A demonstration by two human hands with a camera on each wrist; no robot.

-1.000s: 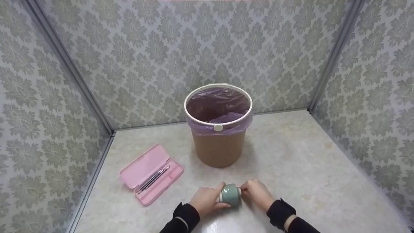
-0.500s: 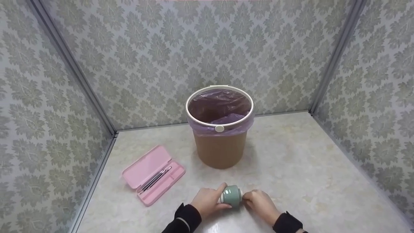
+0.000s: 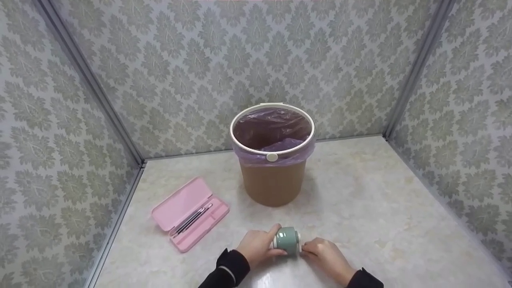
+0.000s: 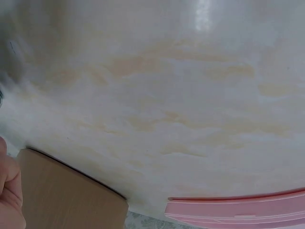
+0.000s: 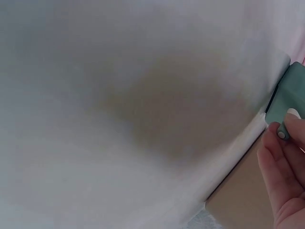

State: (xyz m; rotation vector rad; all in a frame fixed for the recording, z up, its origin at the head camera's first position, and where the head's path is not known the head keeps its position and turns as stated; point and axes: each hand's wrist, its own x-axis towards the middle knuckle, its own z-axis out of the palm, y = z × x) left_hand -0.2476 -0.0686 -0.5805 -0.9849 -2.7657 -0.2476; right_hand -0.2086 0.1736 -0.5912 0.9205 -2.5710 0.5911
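Note:
My left hand [image 3: 258,246] grips a small green hand-crank pencil sharpener [image 3: 286,240], lying sideways with white parts at both ends. On its right end my right hand [image 3: 326,258] pinches the crank's small green knob [image 5: 283,133] between thumb and fingers, at the lower side of that end. In the right wrist view the green sharpener body [image 5: 289,93] shows beyond the thumb. The left palm hides the sharpener's left end. Only part of the left hand [image 4: 9,191] enters the left wrist view.
Behind the hands stands a brown bin [image 3: 272,186] with a white rim and a purple liner bag [image 3: 294,160]. To the left, an open pink pencil case [image 3: 182,204] holds several dark pencils [image 3: 193,221]. Patterned wall panels [image 3: 256,60] enclose the table [image 3: 380,200] at the back and sides.
My right hand has moved down and slightly to the right around the sharpener's end, its fingers staying on the crank. The left hand keeps its grip nearly in place.

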